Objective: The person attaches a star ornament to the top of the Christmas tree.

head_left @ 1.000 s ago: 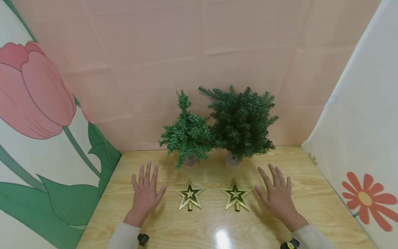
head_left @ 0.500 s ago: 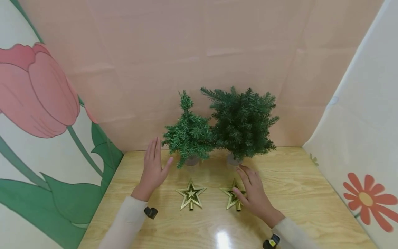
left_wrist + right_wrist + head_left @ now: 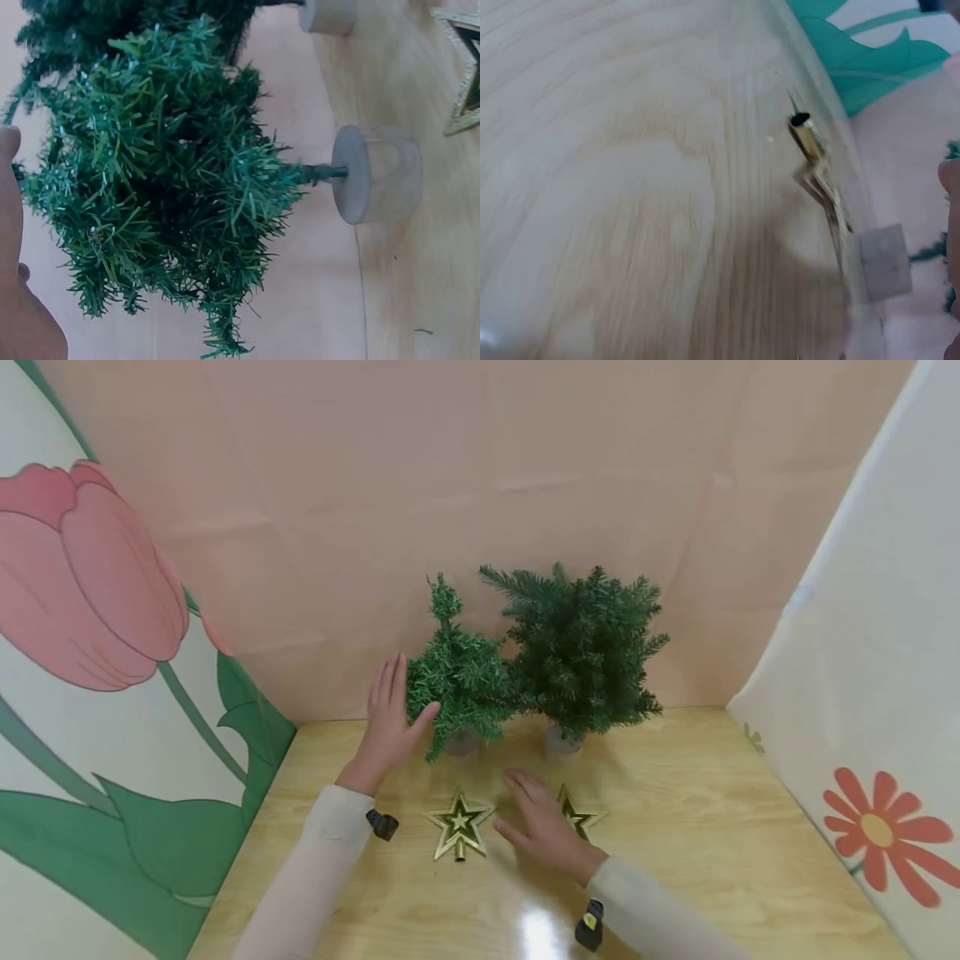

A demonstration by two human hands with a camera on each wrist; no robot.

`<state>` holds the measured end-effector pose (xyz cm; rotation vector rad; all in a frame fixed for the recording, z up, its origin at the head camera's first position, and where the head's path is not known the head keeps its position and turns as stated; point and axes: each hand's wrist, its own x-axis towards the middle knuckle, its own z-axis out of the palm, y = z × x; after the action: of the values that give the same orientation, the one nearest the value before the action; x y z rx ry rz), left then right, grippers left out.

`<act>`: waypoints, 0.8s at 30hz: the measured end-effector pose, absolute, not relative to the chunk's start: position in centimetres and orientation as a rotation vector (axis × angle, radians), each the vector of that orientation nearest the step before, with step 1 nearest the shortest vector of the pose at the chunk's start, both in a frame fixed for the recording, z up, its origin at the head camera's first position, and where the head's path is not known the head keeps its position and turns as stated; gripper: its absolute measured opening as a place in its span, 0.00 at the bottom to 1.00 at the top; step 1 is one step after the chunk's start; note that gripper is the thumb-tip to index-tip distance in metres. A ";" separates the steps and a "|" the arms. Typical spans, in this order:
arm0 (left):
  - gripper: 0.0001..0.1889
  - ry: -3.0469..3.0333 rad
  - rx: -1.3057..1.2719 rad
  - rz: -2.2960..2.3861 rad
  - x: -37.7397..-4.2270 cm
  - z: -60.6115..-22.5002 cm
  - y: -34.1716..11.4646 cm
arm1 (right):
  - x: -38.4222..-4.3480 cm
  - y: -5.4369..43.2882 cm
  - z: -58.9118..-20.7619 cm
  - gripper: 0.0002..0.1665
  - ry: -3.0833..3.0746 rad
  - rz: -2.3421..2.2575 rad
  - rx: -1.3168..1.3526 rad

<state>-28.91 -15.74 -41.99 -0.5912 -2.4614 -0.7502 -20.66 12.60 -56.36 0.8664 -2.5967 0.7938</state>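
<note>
My left hand (image 3: pixel 393 714) is beside the left side of the smaller, bright green tree (image 3: pixel 465 681), fingers straight and thumb spread in front of its branches. In the left wrist view, that tree (image 3: pixel 165 172) shows a thin stem set in a round pale base (image 3: pixel 379 174). My right hand (image 3: pixel 551 822) hovers over the table with fingers extended, partly covering the right gold star (image 3: pixel 588 818). To its left lies another gold star (image 3: pixel 460 822), its short tube toward me; the right wrist view shows a star (image 3: pixel 817 169) nearly edge-on. Neither hand grips anything.
A fuller, darker tree (image 3: pixel 585 652) on a pale base (image 3: pixel 562 742) stands right of the smaller one, their branches meeting. Both are close to the pink back cloth (image 3: pixel 360 527). Printed flower panels flank the wooden table (image 3: pixel 712 843) on both sides.
My left hand has moved forward and right to the smaller tree. The right hand has swept left across the right star. Trees and stars stay where they were.
</note>
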 end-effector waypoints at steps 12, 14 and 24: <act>0.45 -2.503 -0.594 -0.936 -31.2 -41.1 -14.8 | -21.5 8.6 -58.2 0.47 -2.757 0.883 0.914; 0.44 -2.499 -0.604 -0.940 -31.5 -41.1 -14.8 | -21.4 8.3 -58.1 0.47 -2.790 0.905 0.907; 0.38 -2.495 -0.662 -0.846 -33.1 -41.6 -14.7 | -21.3 7.4 -59.4 0.44 -2.862 0.762 0.955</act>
<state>-33.12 -14.70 -41.58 -0.6624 -2.4946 -0.8461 -21.33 7.41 -59.44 0.9546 -2.8616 0.7620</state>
